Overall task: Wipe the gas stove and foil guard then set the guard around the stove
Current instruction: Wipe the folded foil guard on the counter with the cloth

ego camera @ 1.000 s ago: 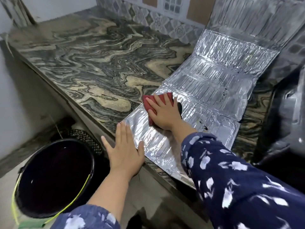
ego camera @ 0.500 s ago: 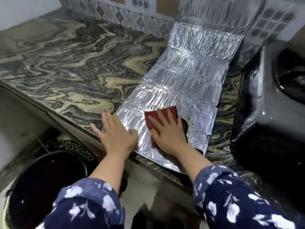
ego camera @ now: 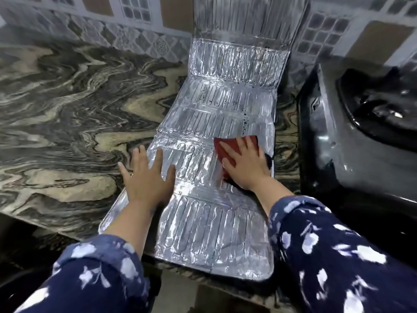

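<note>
The silver foil guard (ego camera: 216, 123) lies unfolded along the marble counter, its far panels leaning up against the tiled wall and its near end overhanging the counter edge. My left hand (ego camera: 146, 177) presses flat, fingers spread, on the guard's left edge. My right hand (ego camera: 246, 166) presses a red cloth (ego camera: 225, 146) flat on the guard's right side. The dark gas stove (ego camera: 361, 136) stands to the right of the guard, apart from it.
The marble counter (ego camera: 67, 114) stretches to the left. A patterned tiled wall (ego camera: 135, 23) runs along the back. A dark bucket rim (ego camera: 20, 281) shows at the lower left, below the counter edge.
The view has swung right and closer. My right hand with the cloth has slid to the guard's right side, and my left hand has moved farther up onto the foil.
</note>
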A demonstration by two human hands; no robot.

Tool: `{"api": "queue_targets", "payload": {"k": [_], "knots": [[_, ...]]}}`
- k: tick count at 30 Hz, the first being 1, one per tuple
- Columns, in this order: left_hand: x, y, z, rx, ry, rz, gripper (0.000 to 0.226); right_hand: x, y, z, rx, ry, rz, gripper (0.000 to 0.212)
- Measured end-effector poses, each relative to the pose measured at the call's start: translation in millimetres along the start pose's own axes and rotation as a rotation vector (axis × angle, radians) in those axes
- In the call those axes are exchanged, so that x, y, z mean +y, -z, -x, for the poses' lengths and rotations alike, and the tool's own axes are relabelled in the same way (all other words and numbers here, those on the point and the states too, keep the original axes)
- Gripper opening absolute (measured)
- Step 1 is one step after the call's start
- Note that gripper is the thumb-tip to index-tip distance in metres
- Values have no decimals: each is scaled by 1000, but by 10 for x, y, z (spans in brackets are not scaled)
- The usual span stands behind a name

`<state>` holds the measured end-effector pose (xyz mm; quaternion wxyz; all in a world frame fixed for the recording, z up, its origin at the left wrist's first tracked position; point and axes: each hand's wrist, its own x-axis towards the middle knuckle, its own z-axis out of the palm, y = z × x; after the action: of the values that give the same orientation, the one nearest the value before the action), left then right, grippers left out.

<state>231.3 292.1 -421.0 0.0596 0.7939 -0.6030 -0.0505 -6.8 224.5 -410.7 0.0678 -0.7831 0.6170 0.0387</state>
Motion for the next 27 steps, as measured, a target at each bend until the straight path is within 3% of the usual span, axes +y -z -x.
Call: {"api": "queue_targets", "payload": {"k": [13, 18, 23, 27], "knots": [[-521, 198, 720, -106, 12, -63, 71, -579, -160, 994, 3, 21, -89, 59], [-388, 311, 451, -60, -15, 6, 69, -597, -169, 1067, 7, 46, -66, 61], [-154, 207, 127, -119, -29, 39, 69, -755, -128, 1044, -24, 230, -72, 59], [-174, 77, 155, -24, -33, 20, 67, -947, -18, 553, -87, 348, -85, 51]]}}
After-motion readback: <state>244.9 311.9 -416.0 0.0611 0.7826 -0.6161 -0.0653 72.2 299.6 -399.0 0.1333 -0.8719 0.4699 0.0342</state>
